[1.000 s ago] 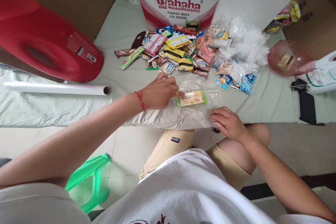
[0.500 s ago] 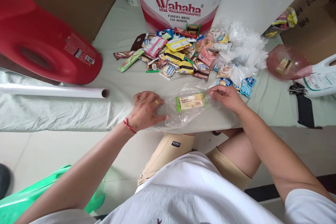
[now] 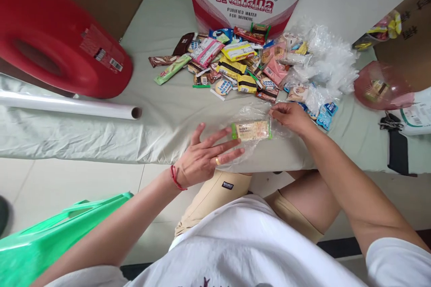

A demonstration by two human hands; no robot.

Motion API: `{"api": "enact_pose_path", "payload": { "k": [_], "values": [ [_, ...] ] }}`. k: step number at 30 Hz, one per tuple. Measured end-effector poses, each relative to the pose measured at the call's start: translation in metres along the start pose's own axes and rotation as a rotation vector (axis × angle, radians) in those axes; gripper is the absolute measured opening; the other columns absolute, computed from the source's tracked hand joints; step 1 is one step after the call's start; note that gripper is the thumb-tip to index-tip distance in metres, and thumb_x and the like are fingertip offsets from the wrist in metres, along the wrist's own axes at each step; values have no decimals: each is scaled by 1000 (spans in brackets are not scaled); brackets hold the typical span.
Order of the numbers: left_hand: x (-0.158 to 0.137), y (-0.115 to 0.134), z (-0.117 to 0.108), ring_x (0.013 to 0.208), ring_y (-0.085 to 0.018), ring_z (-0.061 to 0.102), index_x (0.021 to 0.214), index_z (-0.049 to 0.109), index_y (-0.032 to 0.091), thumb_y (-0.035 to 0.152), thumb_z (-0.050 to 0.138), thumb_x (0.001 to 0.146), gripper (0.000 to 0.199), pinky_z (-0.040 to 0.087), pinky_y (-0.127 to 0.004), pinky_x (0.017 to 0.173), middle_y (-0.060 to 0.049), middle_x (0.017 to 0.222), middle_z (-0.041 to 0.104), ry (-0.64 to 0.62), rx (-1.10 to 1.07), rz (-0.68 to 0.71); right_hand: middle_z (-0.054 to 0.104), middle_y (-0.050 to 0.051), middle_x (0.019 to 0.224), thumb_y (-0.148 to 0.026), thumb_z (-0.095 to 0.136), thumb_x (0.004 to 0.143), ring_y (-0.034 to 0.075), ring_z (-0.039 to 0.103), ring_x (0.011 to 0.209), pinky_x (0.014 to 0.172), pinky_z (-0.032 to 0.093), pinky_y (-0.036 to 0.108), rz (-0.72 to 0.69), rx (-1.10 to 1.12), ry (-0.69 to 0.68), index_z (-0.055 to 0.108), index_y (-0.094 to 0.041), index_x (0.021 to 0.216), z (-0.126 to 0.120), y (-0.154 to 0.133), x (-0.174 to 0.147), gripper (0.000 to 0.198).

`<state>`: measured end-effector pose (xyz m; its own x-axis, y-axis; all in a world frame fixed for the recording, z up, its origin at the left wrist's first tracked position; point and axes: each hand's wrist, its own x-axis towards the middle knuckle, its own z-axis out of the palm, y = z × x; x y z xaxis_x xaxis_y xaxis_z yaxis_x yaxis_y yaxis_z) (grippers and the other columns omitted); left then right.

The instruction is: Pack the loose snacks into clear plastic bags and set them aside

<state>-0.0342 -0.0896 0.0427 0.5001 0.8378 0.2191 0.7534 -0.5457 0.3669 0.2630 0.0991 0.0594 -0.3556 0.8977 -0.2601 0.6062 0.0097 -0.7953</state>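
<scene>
A cream, green-ended oblong biscuit packet (image 3: 252, 130) lies amid a clear plastic bag (image 3: 253, 110) on the pale-green, cloth-covered bench (image 3: 175, 112). At its eight o'clock, the left hand (image 3: 201, 157) has fingers spread; at two, the right hand (image 3: 291, 116) pinches the bag's edge between its fingers. Multicoloured wrapped snacks (image 3: 232, 68) crowd eleven to twelve; a red plastic jug (image 3: 107, 31) stands at ten.

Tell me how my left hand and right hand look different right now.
Your left hand is open with its fingers spread, while your right hand has its fingertips pinched together at the clear bag.
Your left hand wears a gold ring and a red bracelet at the wrist; no ring or bracelet shows on your right.
Both are close to the green-ended biscuit packet, one on either side.
</scene>
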Motion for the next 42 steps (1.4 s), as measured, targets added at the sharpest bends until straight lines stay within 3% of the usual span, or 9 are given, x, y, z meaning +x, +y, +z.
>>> {"api": "enact_pose_path", "payload": {
  "k": [4, 8, 14, 20, 23, 26, 31, 37, 42],
  "values": [
    [20, -13, -8, 130, -29, 65, 150, 56, 29, 21, 47, 85, 66, 17, -63, 126, -8, 133, 76, -35, -120, 4, 65, 1, 68, -51, 69, 76, 13, 48, 59, 57, 35, 26, -7, -29, 4, 75, -15, 83, -1, -2, -2, 36],
    [29, -28, -10, 116, -30, 69, 144, 61, 21, 41, 38, 101, 53, 34, -57, 110, -12, 125, 78, 11, -119, -215, 66, 1, 68, -53, 70, 77, 13, 49, 60, 57, 35, 26, -14, -25, 18, 76, -16, 83, -3, 4, -2, 38],
    [34, -25, -7, 105, -29, 65, 129, 71, 23, 46, 18, 109, 61, 42, -49, 91, -9, 128, 77, 39, -45, -526, 71, 3, 75, -54, 69, 75, 15, 55, 66, 61, 38, 26, 4, -25, 24, 76, -16, 84, -4, 9, 2, 39],
    [36, -35, -5, 114, -32, 66, 139, 62, 20, 31, 42, 98, 46, 49, -46, 94, -9, 128, 76, 66, 20, -780, 73, 4, 74, -51, 69, 77, 15, 58, 65, 63, 41, 27, 27, -70, 20, 76, -16, 84, -4, 6, 5, 37],
    [23, -43, -2, 121, -32, 64, 135, 61, 16, 14, 49, 81, 55, 49, -45, 100, -13, 136, 71, 216, 35, -699, 73, 4, 75, -49, 68, 78, 16, 60, 66, 64, 42, 27, 36, -82, 32, 76, -16, 82, -4, 5, 6, 33],
    [5, -41, -1, 121, -29, 63, 126, 62, 20, 6, 50, 73, 56, 45, -46, 103, -11, 148, 65, 376, 57, -364, 73, 3, 75, -48, 66, 79, 15, 58, 66, 63, 42, 27, 45, -94, 26, 76, -16, 83, -3, 8, 8, 33],
    [6, -28, -2, 118, -25, 62, 152, 44, 24, 1, 48, 77, 79, 41, -42, 96, -9, 148, 66, 201, -25, 45, 72, 4, 75, -48, 68, 78, 14, 55, 66, 61, 40, 26, 23, -117, 1, 78, -15, 86, -3, 13, 12, 35],
    [33, -41, -11, 101, -28, 61, 155, 49, 20, 25, 66, 86, 71, 34, -42, 87, -10, 105, 77, -120, -10, -4, 74, 4, 80, -49, 71, 75, 15, 58, 68, 62, 42, 26, 34, -79, -6, 78, -17, 86, -1, 13, 14, 35],
    [30, -51, -17, 93, -26, 58, 115, 76, 23, 50, 66, 92, 37, 31, -45, 87, -8, 85, 74, -149, -60, -138, 73, 4, 77, -55, 73, 72, 16, 58, 69, 64, 42, 27, 61, -55, -12, 78, -17, 85, -3, 14, 13, 40]
  ]
}}
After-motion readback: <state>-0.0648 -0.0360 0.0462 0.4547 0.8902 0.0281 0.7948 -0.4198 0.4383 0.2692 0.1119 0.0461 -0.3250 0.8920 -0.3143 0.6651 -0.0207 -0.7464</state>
